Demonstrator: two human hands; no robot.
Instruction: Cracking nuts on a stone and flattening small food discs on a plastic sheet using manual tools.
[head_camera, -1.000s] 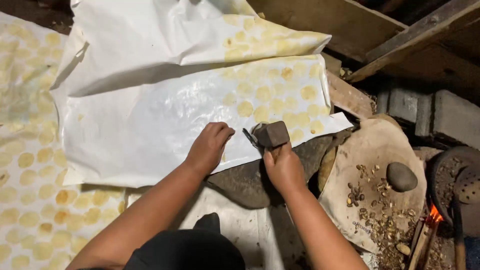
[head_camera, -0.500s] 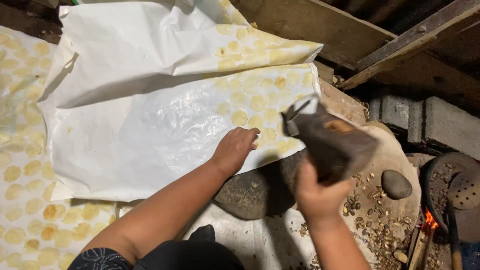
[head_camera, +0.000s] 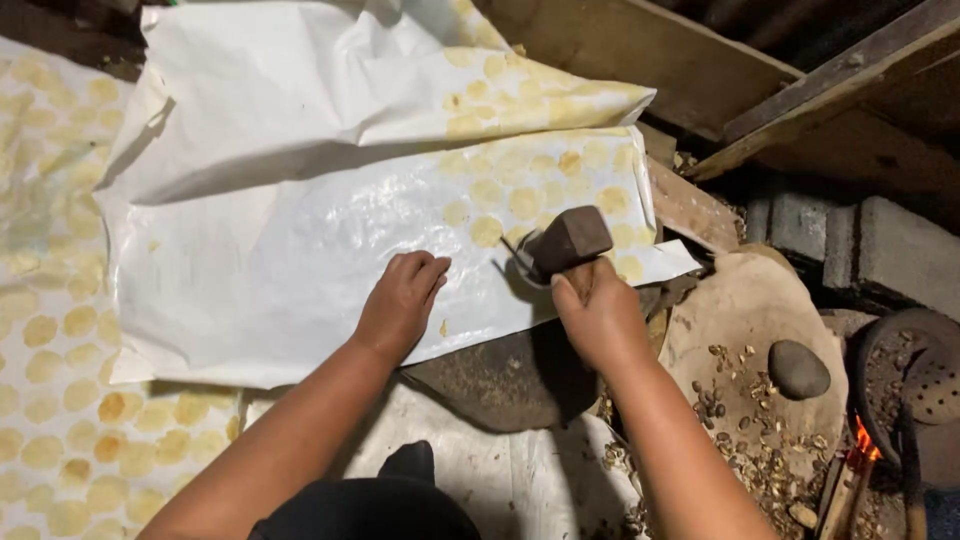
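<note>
1. Pounding step in hand: right hand (head_camera: 598, 318) clamped on dark mallet (head_camera: 566, 242), head down on white plastic sheet (head_camera: 300, 250) over flat stone (head_camera: 505, 375).
2. Left hand (head_camera: 398, 303) pressing sheet flat, fingers curled, holding nothing.
3. Next probably calls for lifting mallet clear of left fingers.

light falls from above onto the white sheet (head_camera: 300, 240), bright at the frame's centre with a soft glare on its glossy middle. the upper right and bottom edges sink into dark shadow. a small fire (head_camera: 862, 440) glows orange at lower right. focus is fairly sharp throughout.
</note>
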